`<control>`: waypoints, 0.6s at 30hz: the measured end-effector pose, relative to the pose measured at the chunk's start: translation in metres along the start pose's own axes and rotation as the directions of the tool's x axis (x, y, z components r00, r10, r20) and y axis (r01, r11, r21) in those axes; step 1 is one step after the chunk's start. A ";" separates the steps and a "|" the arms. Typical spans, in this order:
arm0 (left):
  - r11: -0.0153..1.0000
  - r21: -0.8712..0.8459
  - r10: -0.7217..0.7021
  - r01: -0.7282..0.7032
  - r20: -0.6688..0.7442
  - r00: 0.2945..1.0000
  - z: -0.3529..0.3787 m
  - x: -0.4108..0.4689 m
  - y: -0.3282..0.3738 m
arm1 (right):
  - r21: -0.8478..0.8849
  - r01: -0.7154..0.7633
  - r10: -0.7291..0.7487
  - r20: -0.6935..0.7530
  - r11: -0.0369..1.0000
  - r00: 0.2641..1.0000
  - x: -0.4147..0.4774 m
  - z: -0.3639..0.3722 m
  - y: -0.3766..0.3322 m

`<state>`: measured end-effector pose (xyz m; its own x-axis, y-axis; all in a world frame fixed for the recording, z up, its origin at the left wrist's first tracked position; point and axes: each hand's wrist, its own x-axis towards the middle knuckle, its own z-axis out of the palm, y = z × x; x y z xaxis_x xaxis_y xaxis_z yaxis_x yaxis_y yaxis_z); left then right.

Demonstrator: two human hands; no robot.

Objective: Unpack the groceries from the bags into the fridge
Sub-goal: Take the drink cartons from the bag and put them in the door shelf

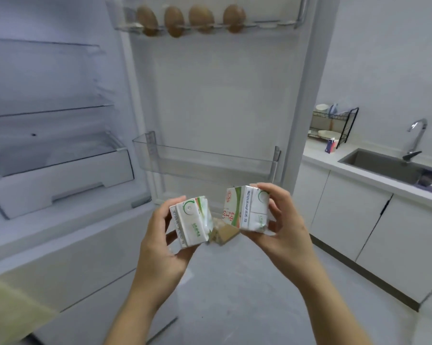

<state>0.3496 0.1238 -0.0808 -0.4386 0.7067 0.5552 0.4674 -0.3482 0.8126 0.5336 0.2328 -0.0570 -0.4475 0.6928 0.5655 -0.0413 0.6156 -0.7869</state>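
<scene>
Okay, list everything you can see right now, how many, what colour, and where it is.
Eggs: four, brown, top door rack.
Door bin: one, clear, on the open fridge door.
Glass shelves: clear, inside the fridge.
Drawer: one, white, below the shelves.
Cartons: two, white with green, one in each hand.
Dish rack: one, black, on the counter.
Sink: one, grey, right.
Tap: one, chrome, behind the sink.
Left hand: holds one carton.
Right hand: holds the other carton.
</scene>
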 end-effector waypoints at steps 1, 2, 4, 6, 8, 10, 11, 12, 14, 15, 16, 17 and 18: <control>1.000 0.013 0.022 -0.022 -0.023 0.999 -0.001 0.010 -0.002 | 0.014 0.027 -0.027 0.010 1.000 1.000 0.012 0.002 0.003; 0.999 0.027 0.043 -0.042 -0.043 0.998 -0.001 0.018 -0.004 | 0.031 0.048 -0.049 0.019 0.998 0.999 0.023 0.003 0.006; 0.996 0.053 0.082 -0.078 -0.073 0.994 -0.003 0.034 -0.007 | 0.066 0.085 -0.087 0.034 0.994 0.996 0.043 0.006 0.009; 0.989 0.054 0.142 -0.137 -0.104 0.984 -0.006 0.049 -0.008 | 0.096 0.130 -0.135 0.041 0.987 0.990 0.058 0.007 0.009; 0.971 0.065 0.237 -0.231 -0.125 0.963 -0.010 0.066 -0.007 | 0.110 0.213 -0.217 0.026 0.971 0.976 0.075 0.009 0.006; 0.950 0.074 0.312 -0.305 -0.129 0.941 -0.013 0.087 -0.005 | 0.123 0.295 -0.295 -0.018 0.947 0.955 0.096 0.014 0.004; 0.942 0.074 0.335 -0.328 -0.132 0.933 -0.014 0.097 -0.004 | 0.133 0.321 -0.318 -0.044 0.938 0.947 0.107 0.018 0.004; 0.936 0.076 0.352 -0.345 -0.133 0.926 -0.016 0.108 -0.003 | 0.141 0.335 -0.329 -0.065 0.932 0.942 0.118 0.022 0.004; 0.921 0.104 0.386 -0.375 -0.110 0.916 -0.022 0.130 -0.005 | 0.146 0.332 -0.322 -0.085 0.932 0.943 0.139 0.032 0.006; 0.910 0.134 0.405 -0.391 -0.092 0.910 -0.026 0.140 -0.007 | 0.138 0.323 -0.313 -0.091 0.936 0.945 0.148 0.038 0.007; 0.900 0.170 0.419 -0.402 -0.075 0.905 -0.031 0.151 -0.011 | 0.119 0.317 -0.307 -0.096 0.941 0.947 0.156 0.044 0.010; 0.894 0.202 0.420 -0.401 -0.062 0.905 -0.037 0.161 -0.015 | 0.086 0.312 -0.304 -0.098 0.946 0.948 0.164 0.050 0.013; 0.893 0.225 0.411 -0.391 -0.052 0.910 -0.042 0.171 -0.020 | 0.038 0.311 -0.306 -0.094 0.950 0.947 0.171 0.057 0.017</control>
<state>0.2330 0.2251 0.0055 -0.2468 0.4680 0.8486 0.7611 -0.4484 0.4687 0.4054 0.3405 0.0129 -0.3276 0.5031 0.7997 -0.2123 0.7856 -0.5812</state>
